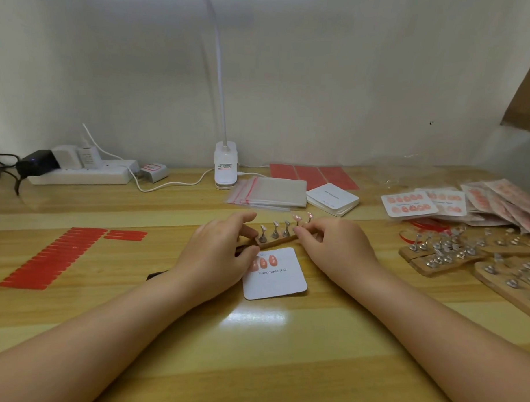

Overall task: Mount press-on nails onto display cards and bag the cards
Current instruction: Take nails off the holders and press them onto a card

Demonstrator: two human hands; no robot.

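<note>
Nearest on the table point(133, 316) lay a white card point(277, 279), rounded corners, printed "Handmade Nail", sitting square between the two wrists. Three pink nails point(264, 262) sat in a row at its far left corner; the rest of the card was bare.

Left hand point(217, 253): palm down, fingers loosely curled, thumb tip resting at the card's far left edge just beside the nails. Fingertips reached to the left end of a wooden strip point(276, 242); whether they pinched it could not be told.

Right hand point(331, 248): fingers curled, tips at the strip's right end, touching or pinching there; the grip itself was hidden behind the knuckles.

The strip lay just beyond the card, between the two hands, carrying a row of small metal stands point(274, 229). The two stands at the right end bore pale pink nails; the others looked bare.

Left of the hands, well apart: a red sheet point(57, 258) of adhesive tabs in rows.

Right, near: more wooden strips point(454, 258) with metal stands, heaped.

Farther: a stack of clear zip bags point(273, 191), a stack of blank cards point(333, 198), filled cards point(409, 203) with pink nails, and bagged cards point(504, 200) at far right.

Along the wall: a power strip point(81, 172) with plugs, a clip lamp point(226, 165), red sheets point(314, 175).
</note>
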